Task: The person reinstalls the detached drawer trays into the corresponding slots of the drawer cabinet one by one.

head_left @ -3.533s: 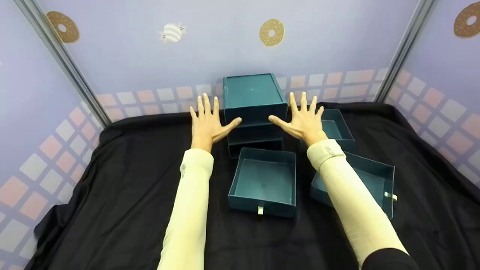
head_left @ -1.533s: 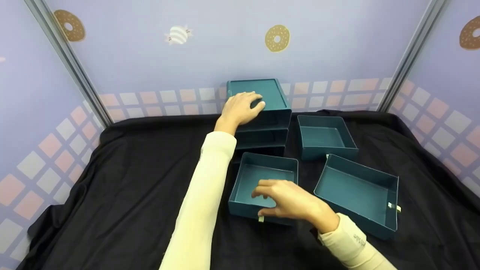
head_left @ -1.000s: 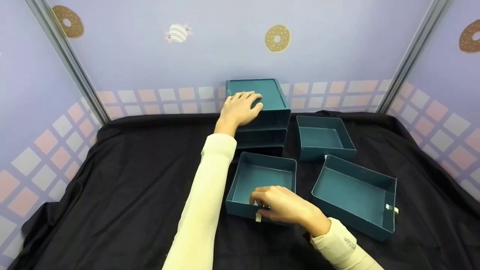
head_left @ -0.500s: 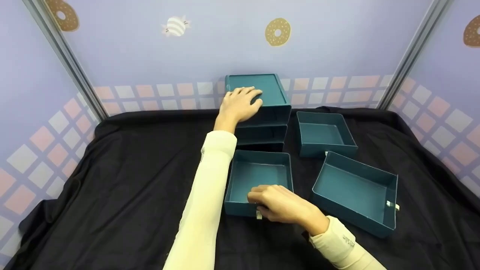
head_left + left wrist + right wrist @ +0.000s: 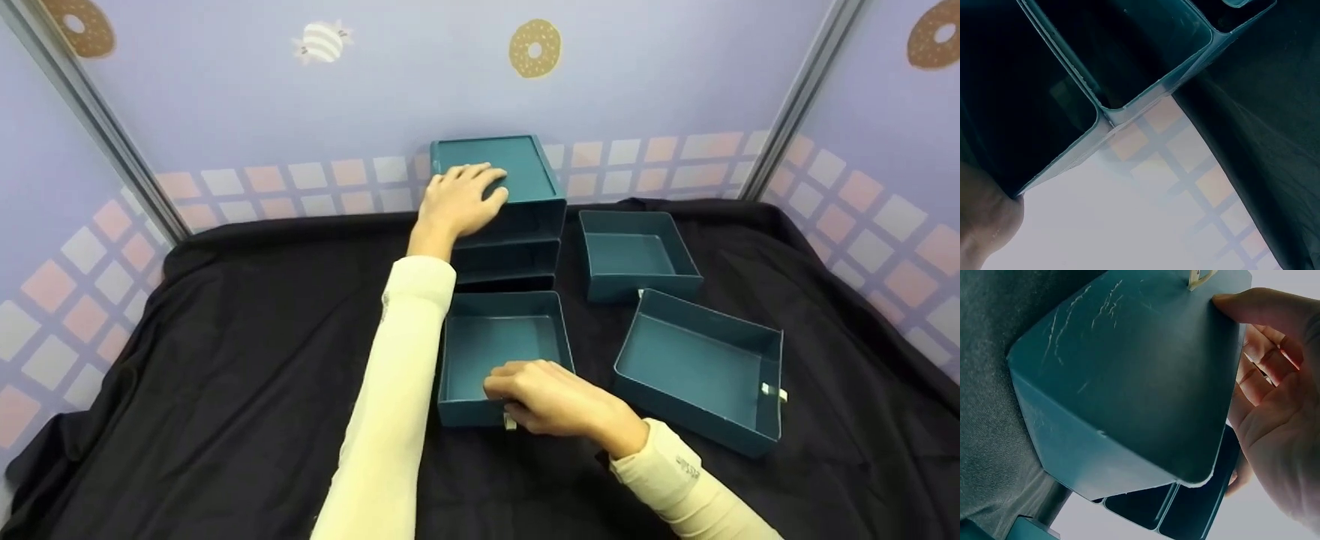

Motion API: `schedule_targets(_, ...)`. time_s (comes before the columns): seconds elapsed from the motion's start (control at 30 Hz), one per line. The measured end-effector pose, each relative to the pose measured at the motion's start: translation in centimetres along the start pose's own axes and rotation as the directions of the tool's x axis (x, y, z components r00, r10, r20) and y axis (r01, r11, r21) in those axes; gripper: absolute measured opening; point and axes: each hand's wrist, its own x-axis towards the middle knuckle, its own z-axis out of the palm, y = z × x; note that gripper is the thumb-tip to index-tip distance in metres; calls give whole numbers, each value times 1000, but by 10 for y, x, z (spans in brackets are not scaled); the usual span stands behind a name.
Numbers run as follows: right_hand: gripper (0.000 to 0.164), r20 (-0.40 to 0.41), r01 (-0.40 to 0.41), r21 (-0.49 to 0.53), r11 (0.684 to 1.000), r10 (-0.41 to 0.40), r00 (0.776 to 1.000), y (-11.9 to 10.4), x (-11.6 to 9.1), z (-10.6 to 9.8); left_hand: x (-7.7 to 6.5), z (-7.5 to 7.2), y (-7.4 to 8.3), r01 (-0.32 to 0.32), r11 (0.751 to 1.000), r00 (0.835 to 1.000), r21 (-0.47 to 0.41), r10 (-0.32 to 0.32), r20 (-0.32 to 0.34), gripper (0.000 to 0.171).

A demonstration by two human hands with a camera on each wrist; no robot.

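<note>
A dark teal drawer cabinet (image 5: 551, 219) with open slots stands against the back wall. My left hand (image 5: 459, 201) rests on its top near the left front corner, fingers relaxed over the surface. In the left wrist view only part of that hand (image 5: 988, 216) shows, by the cabinet's edge. My right hand (image 5: 559, 397) pinches the front wall of a teal drawer (image 5: 495, 341). In the right wrist view the thumb presses the outer face of this drawer (image 5: 1129, 371), beside its light pull tab (image 5: 1201, 280), with the fingers behind the wall. The drawer lies straight before the lowest slot.
To the right lie two more teal drawers: a back one (image 5: 637, 255) near the cabinet, and a front one (image 5: 694, 352) turned at an angle with its tab facing right. Black cloth (image 5: 247, 375) covers the table, and patterned walls (image 5: 420, 82) enclose it.
My left hand moved onto the cabinet's top, and my right hand came down and gripped the middle drawer's front wall. That drawer shifted slightly left and turned into line with the cabinet.
</note>
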Motion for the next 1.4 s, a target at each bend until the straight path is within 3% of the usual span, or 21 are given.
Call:
schedule_targets(0.4,30,-40,-107,56,993,110,993,-3,0,3,0,1,0,-7,1000,1000,-11,6,-4,56)
schedule_targets(0.63,31,-73,-137,20,990,138,988,-8,0,3,5,2,1,-16,1000,1000,-1,16,-9,56)
schedule_targets(0.87,40,-111,-101,-68,993,93,989,-12,2,7,1,4,-3,-12,1000,1000,-14,12,-19,56)
schedule_targets(1.07,36,-153,-63,-167,984,37,988,-16,4,12,-3,4,-6,-2,1000,1000,-23,1,-22,56)
schedule_targets(1.4,35,-196,-84,-270,959,31,980,-20,1,13,-1,4,-2,-19,999,999,-37,18,-32,56)
